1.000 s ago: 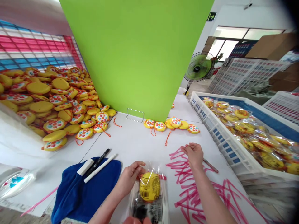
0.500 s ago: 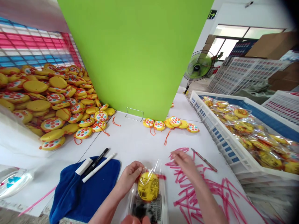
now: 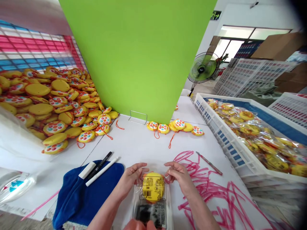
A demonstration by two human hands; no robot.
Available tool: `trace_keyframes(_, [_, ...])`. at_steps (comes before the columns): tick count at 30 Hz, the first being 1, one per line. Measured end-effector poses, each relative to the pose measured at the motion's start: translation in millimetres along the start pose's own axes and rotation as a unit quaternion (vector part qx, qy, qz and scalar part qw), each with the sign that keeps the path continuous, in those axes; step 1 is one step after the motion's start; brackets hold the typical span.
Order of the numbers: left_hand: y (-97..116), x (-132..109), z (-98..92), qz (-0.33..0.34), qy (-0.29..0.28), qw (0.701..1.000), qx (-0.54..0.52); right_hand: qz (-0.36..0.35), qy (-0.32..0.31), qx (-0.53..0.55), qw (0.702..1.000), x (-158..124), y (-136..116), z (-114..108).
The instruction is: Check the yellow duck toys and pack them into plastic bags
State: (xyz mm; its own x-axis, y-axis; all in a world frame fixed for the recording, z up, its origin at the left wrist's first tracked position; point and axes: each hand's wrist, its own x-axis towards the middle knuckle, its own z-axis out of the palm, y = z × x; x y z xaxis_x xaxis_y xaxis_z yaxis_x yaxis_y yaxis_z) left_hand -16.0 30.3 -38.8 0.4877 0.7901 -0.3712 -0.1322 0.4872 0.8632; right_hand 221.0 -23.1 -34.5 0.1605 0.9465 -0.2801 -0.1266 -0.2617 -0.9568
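A yellow toy point(image 3: 153, 187) lies in a clear plastic bag point(image 3: 153, 169) with black printing, on top of a stack of bags point(image 3: 150, 213) at the table's front. My left hand point(image 3: 131, 177) pinches the bag's upper left edge beside the toy. Opposite it, my right hand point(image 3: 177, 175) has its fingers closed on the bag's upper right edge. Fingertips of a further hand point(image 3: 139, 225) show at the bottom edge, in front of the stack; whose they are cannot be told.
Yellow toys point(image 3: 55, 127) are heaped at the left, and several more point(image 3: 178, 124) lie below a green panel point(image 3: 141, 57). Pens point(image 3: 102, 171) rest on a blue cloth point(image 3: 96, 198). A white crate point(image 3: 230, 150) of bagged toys stands right, near a craft knife point(image 3: 209, 163).
My right hand has moved left and down from above the pink scribbles to the bag's right edge and closed on it. My left hand has shifted slightly left and up.
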Motion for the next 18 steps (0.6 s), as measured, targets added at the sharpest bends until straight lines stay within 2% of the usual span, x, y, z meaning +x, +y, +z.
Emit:
trace_keyframes(6, [9.2, -6.9, -2.8, 0.018, -0.031, 0.999, 0.003, -0.002, -0.014, 0.029, 0.999, -3.4, 0.3, 1.0])
trace_keyframes(12, [18.4, -16.1, 0.2, 0.042, -0.053, 0.996, -0.052, -0.028, -0.030, 0.019, 0.999, -3.7, -6.6, 1.1])
trace_keyframes(15, [20.4, -16.7, 1.9, 0.070, -0.034, 0.995, -0.066, -0.023, -0.038, 0.050, 0.998, -5.2, -11.7, 5.3])
trace_keyframes(18, [21.6, -15.3, 6.4, 0.070, 0.000, 0.997, -0.039, -0.029, -0.075, 0.006, 0.997, -8.0, -13.5, 12.4])
